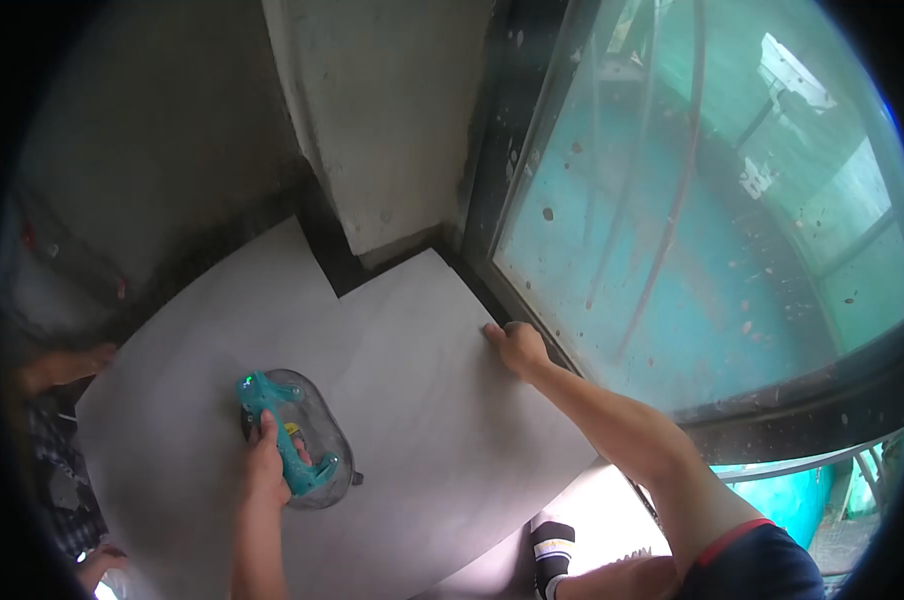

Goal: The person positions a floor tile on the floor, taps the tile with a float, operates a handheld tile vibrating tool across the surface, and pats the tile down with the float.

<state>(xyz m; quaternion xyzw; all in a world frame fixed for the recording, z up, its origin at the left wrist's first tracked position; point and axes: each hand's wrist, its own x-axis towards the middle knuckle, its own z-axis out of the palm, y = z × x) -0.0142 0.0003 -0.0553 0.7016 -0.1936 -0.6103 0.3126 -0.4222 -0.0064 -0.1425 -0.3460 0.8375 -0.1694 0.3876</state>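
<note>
A large pale grey tile with a corner notch cut out at its far side fills the middle of the view. On its left half sits a suction lifter with a teal handle, a clear grey oval pad and a small green light. My left hand is wrapped round the lifter's handle. At the tile's right edge, beside the window frame, my right hand is closed on the edge, with its lower fingers hidden. The tile's notch lies near the wall's jutting corner, with a dark gap between them.
A co-worker's hand touches the tile's left edge, and another hand shows lower down. A concrete pillar juts out at the back. Glass in a dark frame stands at right. A foot in a dark shoe is below.
</note>
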